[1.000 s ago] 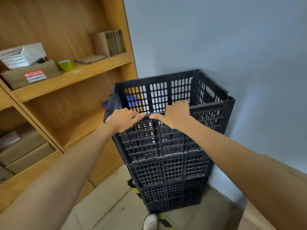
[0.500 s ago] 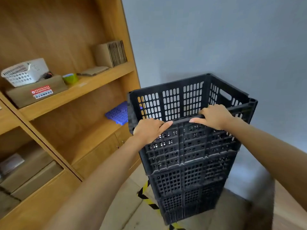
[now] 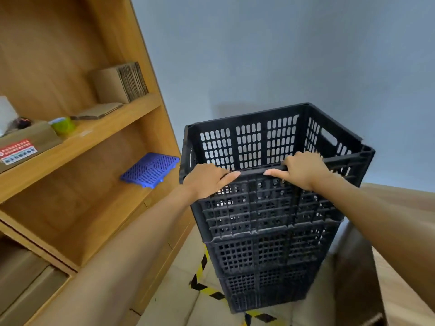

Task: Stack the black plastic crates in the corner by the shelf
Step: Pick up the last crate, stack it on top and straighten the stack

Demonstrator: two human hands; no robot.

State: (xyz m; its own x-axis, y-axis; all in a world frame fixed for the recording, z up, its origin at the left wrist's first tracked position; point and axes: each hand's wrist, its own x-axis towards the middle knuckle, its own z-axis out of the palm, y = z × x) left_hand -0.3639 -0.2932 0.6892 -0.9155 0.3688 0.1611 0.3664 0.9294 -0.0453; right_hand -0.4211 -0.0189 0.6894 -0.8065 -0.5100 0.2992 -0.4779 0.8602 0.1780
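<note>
Stack of black perforated plastic crates [image 3: 266, 260] stands on the floor, directly below and ahead of both hands, close to the grey-blue wall [image 3: 282, 55] behind it. Top black crate [image 3: 259, 147] sits on the stack, open side up, slotted walls visible inside.

Left hand [image 3: 207, 180] rests on the near rim of the top crate, toward its left corner. Fingers curl over the rim edge and hold it; index finger lies along the rim pointing right.

Right hand [image 3: 303, 170] grips the same near rim further right. Fingers hook over the rim into the crate; thumb lies extended along the outer edge, pointing left. The two hands are near each other, a short stretch of bare rim between them.

Left of the left hand: tall wooden shelf unit [image 3: 131, 109], its side panel just beside the stack. On the shelf board level with the left hand, a blue plastic grid tile [image 3: 150, 170] lies flat. One board higher: a bundle of flattened brown cardboard [image 3: 120, 83] standing on edge, a green roll of tape [image 3: 63, 124], and a brown cardboard box with a red-and-white label [image 3: 26, 143].

Below the hands, yellow-and-black striped floor tape [image 3: 204, 281] runs along the floor at the base of the stack. Brown cardboard sheet [image 3: 357, 271] leans to the right of the stack, under the right forearm.
</note>
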